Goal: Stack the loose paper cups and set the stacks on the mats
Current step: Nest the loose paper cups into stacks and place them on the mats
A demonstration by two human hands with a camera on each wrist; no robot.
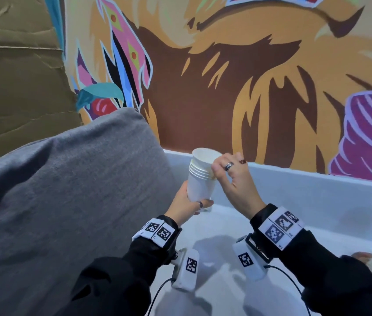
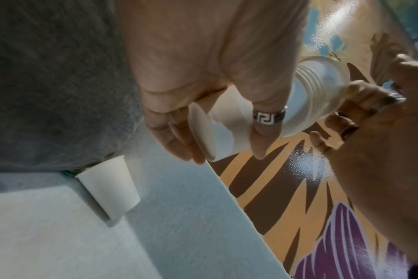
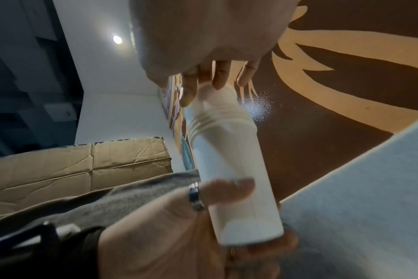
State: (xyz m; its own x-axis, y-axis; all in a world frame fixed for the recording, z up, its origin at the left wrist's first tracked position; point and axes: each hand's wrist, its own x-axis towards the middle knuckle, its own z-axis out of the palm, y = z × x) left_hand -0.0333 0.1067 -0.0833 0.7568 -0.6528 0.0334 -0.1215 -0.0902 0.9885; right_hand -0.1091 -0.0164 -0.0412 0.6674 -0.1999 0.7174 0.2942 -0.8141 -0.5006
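Here left hand (image 1: 186,202) grips cup stack (image 1: 201,179); right hand (image 1: 233,176) pinches its top rim

Grey cushion (image 1: 66,190), perhaps; painted mural (image 1: 226,76)

The white surface (image 2: 60,236) carries 1 paper cup (image 2: 109,186) beside a grey cushion (image 2: 48,85).

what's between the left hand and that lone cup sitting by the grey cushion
No object lies between them, but the left hand is occupied: it holds the stack of cups, with the right hand at its rim. The lone cup stands upside down against the grey cushion, with bare white surface between.
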